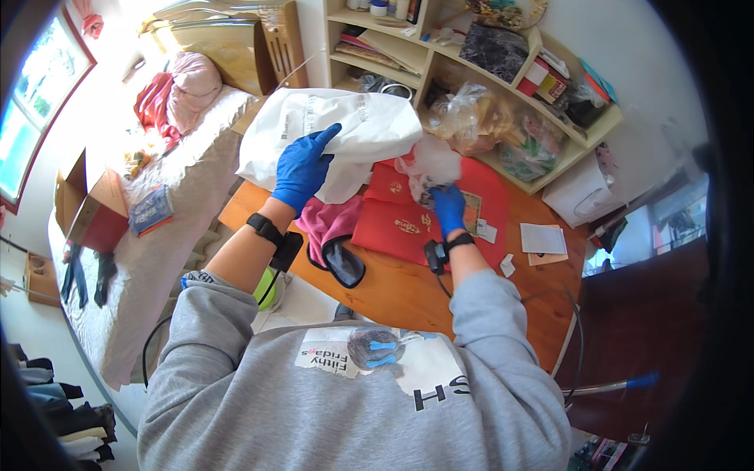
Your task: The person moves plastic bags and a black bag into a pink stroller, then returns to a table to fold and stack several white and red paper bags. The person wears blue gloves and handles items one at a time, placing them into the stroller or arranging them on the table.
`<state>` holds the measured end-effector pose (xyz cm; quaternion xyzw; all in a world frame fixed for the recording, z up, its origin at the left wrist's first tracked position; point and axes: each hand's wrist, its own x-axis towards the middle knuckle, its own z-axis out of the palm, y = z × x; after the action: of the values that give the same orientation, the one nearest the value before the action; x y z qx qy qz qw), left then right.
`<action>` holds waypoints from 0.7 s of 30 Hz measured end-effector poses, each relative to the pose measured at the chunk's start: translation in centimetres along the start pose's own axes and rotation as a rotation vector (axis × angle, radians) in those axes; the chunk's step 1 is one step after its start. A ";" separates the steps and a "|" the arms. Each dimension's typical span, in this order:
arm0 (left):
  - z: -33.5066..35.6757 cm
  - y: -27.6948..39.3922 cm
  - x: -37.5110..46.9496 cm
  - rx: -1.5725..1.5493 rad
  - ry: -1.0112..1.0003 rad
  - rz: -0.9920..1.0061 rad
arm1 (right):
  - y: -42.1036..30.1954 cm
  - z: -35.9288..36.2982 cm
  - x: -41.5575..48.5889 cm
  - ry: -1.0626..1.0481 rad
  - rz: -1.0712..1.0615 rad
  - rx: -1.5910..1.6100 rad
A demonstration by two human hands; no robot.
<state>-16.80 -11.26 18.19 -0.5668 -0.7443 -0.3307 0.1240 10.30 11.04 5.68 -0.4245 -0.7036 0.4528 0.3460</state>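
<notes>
My left hand (302,168), in a blue glove, grips a large white plastic bag (377,126) with printed writing. Its index finger and thumb point right across the bag; the other fingers are mostly hidden. My right hand (449,207), also gloved in blue, holds a translucent plastic bag (437,160) with something dark in its lower part. Beneath that hand lie red paper bags or folders (389,226) with gold print. A pink cloth item with dark edging (333,224) rests by my left wrist, partly under the white bag.
The wooden table (406,294) bears a paper pad (543,240) and a white scrap (507,265) on the right. Shelves (383,68) with filled plastic bags (477,118) stand behind it. To the left are a bed (171,229) and an open cardboard box (94,206).
</notes>
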 end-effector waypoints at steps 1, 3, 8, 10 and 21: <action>0.3 0.1 0.1 0.004 0.006 -0.015 | 0.4 -2.3 -0.5 0.040 0.099 0.140; 0.2 0.2 0.1 -0.029 -0.044 0.033 | -0.1 -6.6 -3.4 0.063 0.079 0.229; 0.8 3.6 0.6 -0.156 -0.212 0.149 | -4.0 -12.1 -11.8 0.130 0.172 0.688; 2.8 7.0 1.5 -0.628 -0.325 0.084 | -4.4 -13.0 -14.6 0.055 0.002 0.391; 10.1 17.0 -3.0 -1.118 -0.805 -0.405 | -5.5 -10.6 -22.6 -0.082 0.003 -0.140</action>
<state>1.87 -4.81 14.89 -0.4741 -0.5421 -0.4444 -0.5327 27.00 -7.15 12.19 -0.4298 -0.7464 0.4200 0.2858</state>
